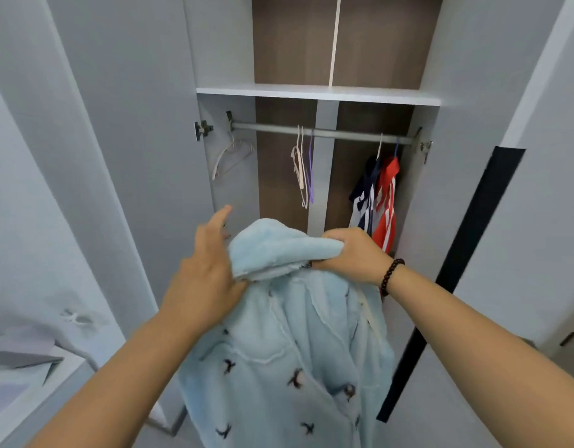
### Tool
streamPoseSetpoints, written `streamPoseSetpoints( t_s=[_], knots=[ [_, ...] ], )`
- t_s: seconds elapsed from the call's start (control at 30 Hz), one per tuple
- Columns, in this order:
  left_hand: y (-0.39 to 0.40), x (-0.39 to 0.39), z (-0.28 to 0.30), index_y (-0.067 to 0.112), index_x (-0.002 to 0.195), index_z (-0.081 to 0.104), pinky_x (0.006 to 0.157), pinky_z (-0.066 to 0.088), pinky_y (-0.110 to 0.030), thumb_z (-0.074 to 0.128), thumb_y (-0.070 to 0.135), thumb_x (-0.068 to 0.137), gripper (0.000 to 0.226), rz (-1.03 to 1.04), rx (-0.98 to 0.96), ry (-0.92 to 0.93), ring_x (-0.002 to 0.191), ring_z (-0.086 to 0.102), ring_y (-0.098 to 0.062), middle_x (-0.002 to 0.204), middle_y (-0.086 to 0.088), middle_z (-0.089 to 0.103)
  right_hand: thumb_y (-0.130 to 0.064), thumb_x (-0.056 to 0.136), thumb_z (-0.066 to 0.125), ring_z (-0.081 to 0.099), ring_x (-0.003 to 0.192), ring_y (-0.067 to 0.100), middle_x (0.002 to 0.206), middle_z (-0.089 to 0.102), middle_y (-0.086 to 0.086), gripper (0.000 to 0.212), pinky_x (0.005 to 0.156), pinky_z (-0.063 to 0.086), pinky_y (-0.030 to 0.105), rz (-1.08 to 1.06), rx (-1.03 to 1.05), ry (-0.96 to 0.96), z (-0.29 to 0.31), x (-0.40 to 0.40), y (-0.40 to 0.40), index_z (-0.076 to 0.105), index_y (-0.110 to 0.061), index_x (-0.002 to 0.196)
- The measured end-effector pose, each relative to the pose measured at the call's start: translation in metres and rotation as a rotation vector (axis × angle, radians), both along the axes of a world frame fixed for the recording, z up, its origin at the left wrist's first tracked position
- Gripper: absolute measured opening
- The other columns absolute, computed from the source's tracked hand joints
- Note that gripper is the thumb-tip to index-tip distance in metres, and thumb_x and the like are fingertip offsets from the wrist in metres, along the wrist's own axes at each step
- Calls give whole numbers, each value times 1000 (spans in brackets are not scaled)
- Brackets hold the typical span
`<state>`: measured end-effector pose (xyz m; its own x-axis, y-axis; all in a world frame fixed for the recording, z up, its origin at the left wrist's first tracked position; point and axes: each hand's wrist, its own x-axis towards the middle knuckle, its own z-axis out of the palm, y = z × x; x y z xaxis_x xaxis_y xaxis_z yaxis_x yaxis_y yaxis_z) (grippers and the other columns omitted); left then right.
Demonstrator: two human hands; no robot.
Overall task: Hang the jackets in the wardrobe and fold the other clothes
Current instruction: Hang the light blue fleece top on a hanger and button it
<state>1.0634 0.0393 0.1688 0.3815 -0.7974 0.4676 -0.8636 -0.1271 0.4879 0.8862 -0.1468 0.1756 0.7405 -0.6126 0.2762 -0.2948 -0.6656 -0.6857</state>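
The right hand (350, 253) grips the collar of the fluffy light-blue jacket (288, 344), held up before the open wardrobe (318, 93). The left hand (208, 270) lies flat against it, fingers straight.

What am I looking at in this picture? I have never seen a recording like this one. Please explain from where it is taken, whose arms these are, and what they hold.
There is no machine here. The one picture comes from a camera worn on a person's head, looking forward and down, so the two bare arms are the person's own.

The right hand has a closed grip on the collar or hood of a fluffy light blue jacket, which hangs down. The left hand rests with straight fingers against the same part.

Ahead stands an open wardrobe with a grey rail. On the rail hang empty hangers and, to the right, a dark blue jacket beside a red jacket. One white hanger hangs at the far left.
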Motion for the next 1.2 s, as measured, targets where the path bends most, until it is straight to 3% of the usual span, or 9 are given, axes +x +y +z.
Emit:
streamPoseSetpoints(
  t_s=[0.1, 0.2, 0.33, 0.47, 0.67, 0.8, 0.9, 0.97, 1.2],
  knots=[
    [-16, 25, -5, 37, 132, 24, 49, 33, -27, 72, 16, 79, 75, 55, -179, -63, 64, 53, -29, 131, -3, 40, -31, 65, 86, 60, 86, -4, 92, 66, -16, 34, 71, 47, 10, -28, 5, -27, 2, 25, -16, 65, -31, 92],
    [-36, 48, -13, 23, 115, 56, 47, 40, -24, 73, 16, 77, 42, 50, -207, -120, 64, 55, -23, 127, -1, 43, -30, 66, 86, 61, 87, -1, 94, 67, -13, 36, 74, 49, 14, -28, -8, -27, 1, 50, -40, 65, -25, 95],
    [-72, 71, -29, 21, 84, 68, 59, 43, -25, 67, 23, 85, 3, 120, -97, 190, 71, 55, -6, 103, 10, 58, -32, 65, 86, 61, 80, -4, 85, 68, -14, 33, 67, 46, 9, -38, -43, -58, -5, 77, -78, 67, -24, 90],
    [-132, 95, -39, 13, 78, 62, 55, 40, -31, 59, 23, 89, 15, 109, -22, 487, 62, 52, -14, 68, 0, 60, -31, 62, 88, 59, 80, -7, 79, 65, -17, 31, 65, 44, 6, -71, -57, -84, -18, 110, -132, 65, -31, 84],
    [-233, 130, -48, 33, 82, 54, 58, 36, -24, 52, 23, 93, 15, 98, -104, 646, 66, 53, 3, 76, 19, 60, -32, 63, 87, 45, 55, 1, 57, 51, -14, 25, 55, 37, 10, -83, 31, -59, -56, 153, -222, 66, -30, 76],
    [-306, 160, -54, 34, 81, 56, 57, 37, -17, 52, 18, 92, 19, 170, -165, 684, 68, 54, 10, 73, 24, 61, -16, 80, 75, 41, 44, 2, 43, 45, -14, 16, 54, 37, 7, -136, 104, -145, -63, 183, -297, 67, -25, 71],
    [-348, 178, -60, 30, 80, 58, 53, 38, -9, 52, 15, 91, 20, 235, -208, 714, 66, 55, 10, 72, 26, 62, -12, 87, 65, 44, 44, 2, 44, 48, -13, 20, 50, 39, 12, -252, 148, -186, -60, 195, -357, 67, -22, 71],
    [-368, 185, -63, 30, 81, 59, 57, 40, -15, 52, 14, 91, 20, 269, -234, 745, 67, 57, 10, 73, 26, 63, -13, 89, 63, 46, 43, 1, 44, 51, -14, 20, 50, 40, 15, -326, 194, -196, -57, 201, -392, 66, -24, 72],
    [-408, 219, -61, 30, 81, 62, 54, 40, -4, 56, 7, 87, 24, 232, -228, 711, 71, 60, 8, 77, 25, 65, -19, 86, 64, 63, 74, 21, 70, 62, -1, 18, 77, 56, 40, -586, 279, -221, -50, 240, -473, 62, -26, 70]
  ],
)
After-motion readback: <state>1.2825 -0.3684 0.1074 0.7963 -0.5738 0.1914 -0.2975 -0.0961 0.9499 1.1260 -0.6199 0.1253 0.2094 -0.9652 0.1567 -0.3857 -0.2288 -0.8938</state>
